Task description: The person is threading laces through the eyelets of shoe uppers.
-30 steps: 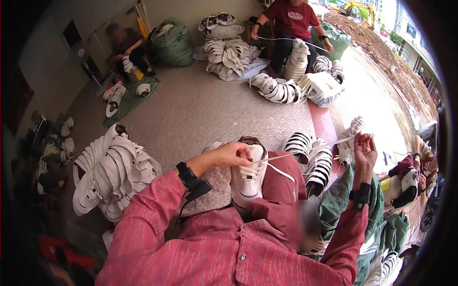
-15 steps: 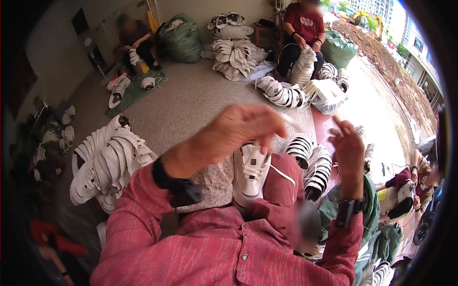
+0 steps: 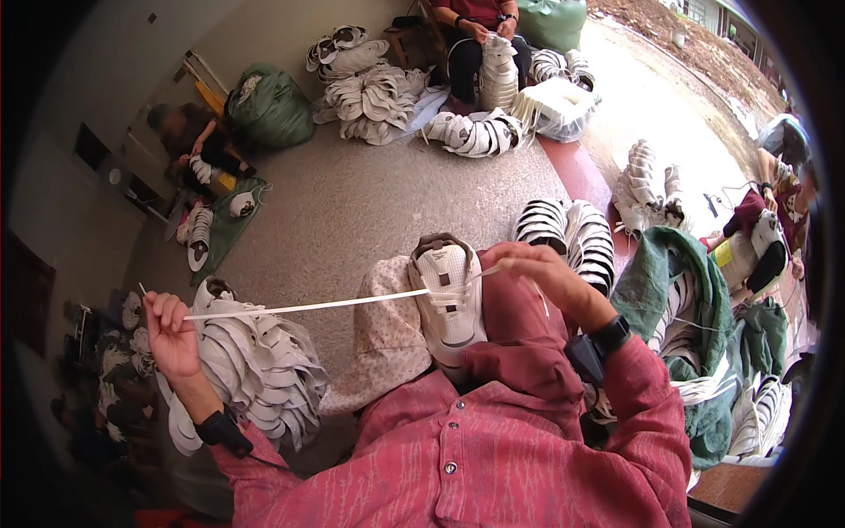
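Note:
A white shoe upper with a mesh toe and a brown-lined collar stands between my knees, toe toward me. My left hand, far out to the left, is closed on one end of a white shoelace. That lace runs straight and taut to the eyelets. Just right of the shoe, my right hand is bent over, palm down. Its fingertips pinch a short piece of lace rising from the eyelets. A loose lace strand hangs below these fingers.
Stacked white uppers lie left of my legs, and more nested uppers beyond my right knee. A green sack holds uppers at right. Across the floor, two people handle uppers beside a stuffed green sack; another person sits far right.
My left hand has gone from above the shoe far out to the left, drawing the lace straight. My right hand has come in from the right to the shoe's side. The view has turned.

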`<move>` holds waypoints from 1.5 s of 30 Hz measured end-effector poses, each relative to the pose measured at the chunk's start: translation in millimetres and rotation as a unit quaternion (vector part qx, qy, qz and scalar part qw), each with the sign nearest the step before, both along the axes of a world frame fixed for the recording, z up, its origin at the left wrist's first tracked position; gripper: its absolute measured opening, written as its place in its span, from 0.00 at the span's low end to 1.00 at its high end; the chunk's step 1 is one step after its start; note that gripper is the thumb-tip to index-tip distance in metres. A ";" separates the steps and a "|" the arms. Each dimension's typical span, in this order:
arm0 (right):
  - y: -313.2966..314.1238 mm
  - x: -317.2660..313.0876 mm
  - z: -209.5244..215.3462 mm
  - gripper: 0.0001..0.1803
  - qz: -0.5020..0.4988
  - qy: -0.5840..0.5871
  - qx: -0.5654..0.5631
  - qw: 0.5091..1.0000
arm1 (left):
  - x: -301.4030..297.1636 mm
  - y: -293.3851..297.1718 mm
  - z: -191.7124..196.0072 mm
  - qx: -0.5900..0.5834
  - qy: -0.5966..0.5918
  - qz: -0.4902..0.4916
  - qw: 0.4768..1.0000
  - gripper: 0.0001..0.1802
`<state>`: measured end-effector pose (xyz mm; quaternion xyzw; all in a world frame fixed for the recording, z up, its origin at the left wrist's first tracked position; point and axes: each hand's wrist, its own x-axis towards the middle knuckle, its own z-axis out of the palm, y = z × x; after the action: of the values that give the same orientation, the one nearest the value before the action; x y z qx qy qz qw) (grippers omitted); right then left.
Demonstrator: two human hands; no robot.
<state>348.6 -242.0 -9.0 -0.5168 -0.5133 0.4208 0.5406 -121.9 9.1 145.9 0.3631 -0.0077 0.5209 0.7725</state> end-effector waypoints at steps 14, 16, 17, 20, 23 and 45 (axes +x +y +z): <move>-144.2 103.7 -6.3 0.15 -0.189 0.476 0.262 0.818 | 194.5 -70.4 -111.8 0.391 0.489 0.068 0.777 0.06; -154.4 107.8 -18.4 0.17 -0.192 0.475 0.257 0.820 | 218.5 -74.2 -127.9 0.377 0.521 0.030 0.765 0.06; -157.4 109.0 -24.8 0.16 -0.186 0.482 0.266 0.814 | 229.5 -74.8 -135.2 0.434 0.524 0.066 0.730 0.06; -162.9 115.0 -38.0 0.16 -0.161 0.497 0.279 0.806 | 249.9 -75.3 -152.2 0.503 0.551 0.117 0.656 0.06; -166.4 118.3 -47.1 0.15 -0.152 0.512 0.286 0.795 | 256.6 -78.7 -161.8 0.528 0.597 0.147 0.585 0.06; -83.6 31.9 -45.8 0.15 -0.252 0.194 -0.054 0.947 | 256.4 -90.2 -189.2 0.401 0.553 0.143 0.716 0.10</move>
<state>380.5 -325.7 -54.7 -0.5662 -0.2284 0.3904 0.6891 134.5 -81.1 -43.3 0.8589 0.2646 0.2796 0.3377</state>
